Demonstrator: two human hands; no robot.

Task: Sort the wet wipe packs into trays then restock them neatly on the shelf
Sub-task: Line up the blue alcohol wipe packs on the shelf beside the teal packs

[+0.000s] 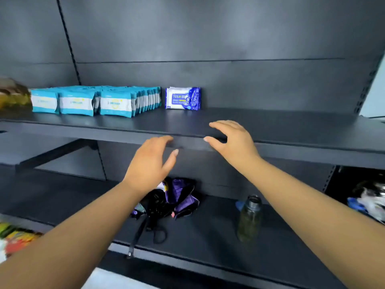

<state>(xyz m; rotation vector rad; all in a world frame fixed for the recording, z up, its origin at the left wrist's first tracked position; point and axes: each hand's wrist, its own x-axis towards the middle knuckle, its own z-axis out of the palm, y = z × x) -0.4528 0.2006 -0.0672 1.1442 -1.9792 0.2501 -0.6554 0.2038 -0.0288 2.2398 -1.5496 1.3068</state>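
Several teal-and-white wet wipe packs stand upright in rows at the left of the dark upper shelf. Just to their right, one blue-and-white wipe pack stands alone against the back panel. My left hand hovers in front of the shelf's front edge, fingers relaxed and empty. My right hand is held over that same edge with spread fingers, holding nothing. Both hands are nearer to me than the packs and apart from them.
On the lower shelf lie a folded black-and-purple umbrella and a clear water bottle. Bagged goods sit at the far left of the upper shelf. Colourful packets show at lower left, and mixed items at right.
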